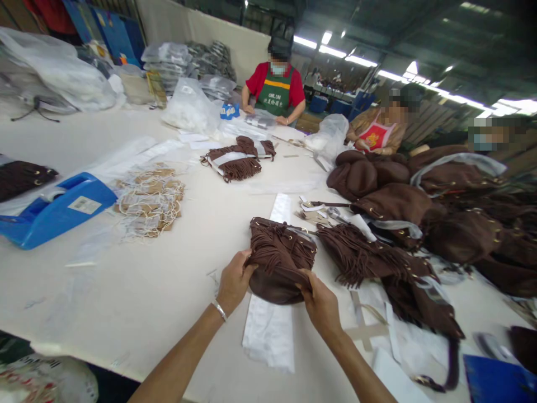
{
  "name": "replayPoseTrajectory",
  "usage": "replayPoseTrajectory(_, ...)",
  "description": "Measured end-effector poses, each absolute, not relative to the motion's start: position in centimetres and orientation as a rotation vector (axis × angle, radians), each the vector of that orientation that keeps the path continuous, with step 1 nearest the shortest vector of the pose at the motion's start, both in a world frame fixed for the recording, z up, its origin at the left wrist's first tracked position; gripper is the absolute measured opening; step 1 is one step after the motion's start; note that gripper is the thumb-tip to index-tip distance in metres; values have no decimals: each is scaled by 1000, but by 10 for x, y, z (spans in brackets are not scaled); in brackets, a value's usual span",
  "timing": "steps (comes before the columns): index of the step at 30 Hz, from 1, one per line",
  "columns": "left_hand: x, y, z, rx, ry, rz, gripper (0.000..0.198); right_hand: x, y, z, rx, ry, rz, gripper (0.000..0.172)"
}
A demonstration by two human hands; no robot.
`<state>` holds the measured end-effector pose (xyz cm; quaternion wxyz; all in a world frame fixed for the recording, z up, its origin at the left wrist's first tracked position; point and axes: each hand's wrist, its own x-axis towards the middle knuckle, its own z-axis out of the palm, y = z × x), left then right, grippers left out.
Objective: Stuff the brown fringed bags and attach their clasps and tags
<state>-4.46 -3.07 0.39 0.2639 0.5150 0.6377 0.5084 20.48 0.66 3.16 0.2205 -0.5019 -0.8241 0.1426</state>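
Observation:
A dark brown fringed bag (282, 252) with gold eyelets lies flattened in front of me on a strip of white wrapping (268, 336). My left hand (235, 282) pinches its left edge, thumb on top. On the lower right edge, my right hand (321, 305) grips the bag the same way. The fingers under the bag are hidden. The white wrapping sticks out beyond the bag both above and below. Just right of it sits another fringed brown bag (361, 257), its fringe spread toward my bag.
A blue tape dispenser (59, 210) and a heap of strung tags (151, 201) stand left. Wrapped fringed bags (239, 159) lie farther back. Many brown bags (386, 207) pile up right. Across the table, a person in a green apron (274, 92) handles a plastic-wrapped item.

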Motion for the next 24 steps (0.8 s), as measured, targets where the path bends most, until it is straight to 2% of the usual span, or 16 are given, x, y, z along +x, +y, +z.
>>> replayPoseTrajectory(5, -44, -24, -2, 1363, 1662, 1385, 21, 210, 10, 14, -1390, -2405, 244, 17)
replayPoseTrajectory(9, -43, -19, -2, 1329, 1611, 1384, 17, 205, 10, 8, -1355, -2462, 96, 20)
replayPoseTrajectory(12, -44, -18, 1, 1308, 1575, 1394, 16, 202, 8, 26, -1395, -2530, 143, 21)
replayPoseTrajectory(13, -45, -18, 2, 1303, 1566, 1396, 16, 200, 7, 36, -1389, -2551, 155, 26)
replayPoseTrajectory(16, -46, -18, 4, 1280, 1554, 1397, 15, 191, 5, 66, -1252, -2615, 179, 57)
replayPoseTrajectory(17, -46, -17, 4, 1268, 1555, 1396, 14, 187, 5, 72, -1202, -2643, 205, 61)
replayPoseTrajectory(20, -42, -16, 0, 1196, 1582, 1397, 17, 175, 4, 76, -1157, -2703, 249, 50)
replayPoseTrajectory(24, -34, -26, -11, 984, 1699, 1399, 30, 173, 2, 58, -1189, -2634, 85, 43)
